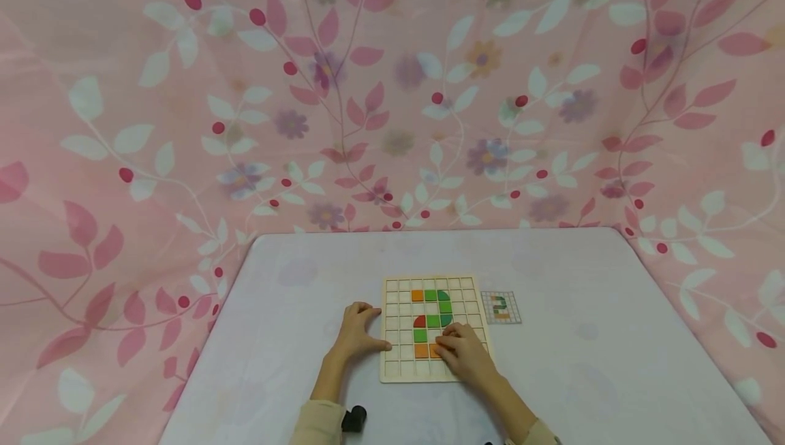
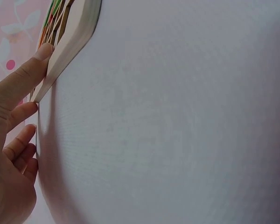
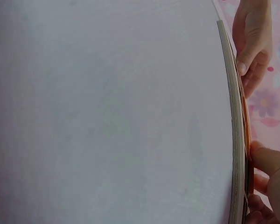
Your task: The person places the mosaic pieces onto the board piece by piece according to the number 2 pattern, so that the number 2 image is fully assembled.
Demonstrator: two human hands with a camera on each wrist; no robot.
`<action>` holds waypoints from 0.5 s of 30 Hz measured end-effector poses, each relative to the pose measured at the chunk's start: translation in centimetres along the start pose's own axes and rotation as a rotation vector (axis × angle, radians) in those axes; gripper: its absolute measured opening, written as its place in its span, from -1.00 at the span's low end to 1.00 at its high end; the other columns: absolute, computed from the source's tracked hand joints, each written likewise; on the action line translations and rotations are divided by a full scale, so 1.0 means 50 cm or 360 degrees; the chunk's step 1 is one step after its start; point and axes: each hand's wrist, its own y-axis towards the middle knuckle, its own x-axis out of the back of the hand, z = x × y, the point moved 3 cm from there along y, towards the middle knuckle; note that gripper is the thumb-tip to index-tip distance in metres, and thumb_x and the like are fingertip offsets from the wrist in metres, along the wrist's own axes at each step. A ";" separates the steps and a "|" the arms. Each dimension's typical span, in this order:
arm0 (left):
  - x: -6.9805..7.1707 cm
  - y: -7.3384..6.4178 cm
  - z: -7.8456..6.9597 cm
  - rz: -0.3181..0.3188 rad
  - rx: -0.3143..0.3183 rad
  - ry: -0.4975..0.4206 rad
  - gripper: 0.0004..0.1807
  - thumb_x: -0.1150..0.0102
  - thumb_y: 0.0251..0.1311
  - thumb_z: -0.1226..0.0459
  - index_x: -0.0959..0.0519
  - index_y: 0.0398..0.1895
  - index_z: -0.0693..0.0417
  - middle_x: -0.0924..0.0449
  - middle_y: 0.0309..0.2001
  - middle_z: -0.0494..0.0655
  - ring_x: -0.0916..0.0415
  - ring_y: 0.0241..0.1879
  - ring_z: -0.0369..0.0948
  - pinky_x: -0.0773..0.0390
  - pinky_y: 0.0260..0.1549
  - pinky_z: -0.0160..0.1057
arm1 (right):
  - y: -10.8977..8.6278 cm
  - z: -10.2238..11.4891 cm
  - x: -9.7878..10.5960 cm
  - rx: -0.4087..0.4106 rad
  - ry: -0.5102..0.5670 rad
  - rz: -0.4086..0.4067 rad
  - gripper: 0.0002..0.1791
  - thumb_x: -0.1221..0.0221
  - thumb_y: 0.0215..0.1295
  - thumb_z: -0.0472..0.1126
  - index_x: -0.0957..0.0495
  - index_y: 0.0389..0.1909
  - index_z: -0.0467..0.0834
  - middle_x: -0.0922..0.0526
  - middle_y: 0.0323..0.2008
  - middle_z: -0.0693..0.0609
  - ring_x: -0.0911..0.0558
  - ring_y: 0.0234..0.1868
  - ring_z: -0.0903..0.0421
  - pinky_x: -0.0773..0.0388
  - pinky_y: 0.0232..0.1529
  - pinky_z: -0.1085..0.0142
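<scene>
A square wooden grid board (image 1: 417,381) lies on the table, its shallow cells holding several orange, green and red tiles. My left hand (image 1: 357,332) rests at its left side. In the left wrist view, the left thumb (image 2: 31,70) lies on the rim and the other fingers are loosely bent beside it. My right hand (image 1: 467,355) is over the lower right part, thumb and fingertips pinching an orange square tile (image 1: 434,351) in a low row, partly hidden. Beside that tile sits another orange tile (image 1: 421,351). A red quarter-round tile (image 1: 420,322) lies higher up.
Right of the board lies a small gridded pattern card (image 1: 515,303) with a coloured figure. A pale cloth covers the table (image 1: 294,295). Behind stands a pink floral curtain (image 1: 392,125). A small black object (image 1: 354,419) is beside the left sleeve (image 1: 317,423).
</scene>
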 end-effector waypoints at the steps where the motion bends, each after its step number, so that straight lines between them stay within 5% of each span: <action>1: 0.000 0.000 0.000 0.0001 0.0003 -0.0003 -0.15 -0.61 -0.45 0.06 -0.56 0.04 0.25 -0.36 -0.01 0.08 -0.25 0.05 -0.01 -0.37 0.04 0.03 | 0.001 0.001 -0.001 -0.0003 -0.0007 0.0017 -0.86 -0.38 -0.02 -0.27 -0.73 -0.40 -0.22 -0.56 -0.31 -0.01 -0.42 -0.33 0.16 -0.43 -0.33 0.31; 15: -0.002 0.001 0.004 0.0007 0.0008 -0.0007 -0.15 -0.60 -0.44 0.03 -0.56 0.05 0.23 -0.36 0.00 0.06 -0.24 0.06 -0.02 -0.37 0.05 0.03 | -0.016 0.003 0.003 -0.0001 0.0017 0.0158 -0.72 -0.37 0.01 -0.24 -0.70 -0.23 -0.27 -0.48 -0.24 0.06 -0.41 -0.26 0.16 -0.47 -0.25 0.27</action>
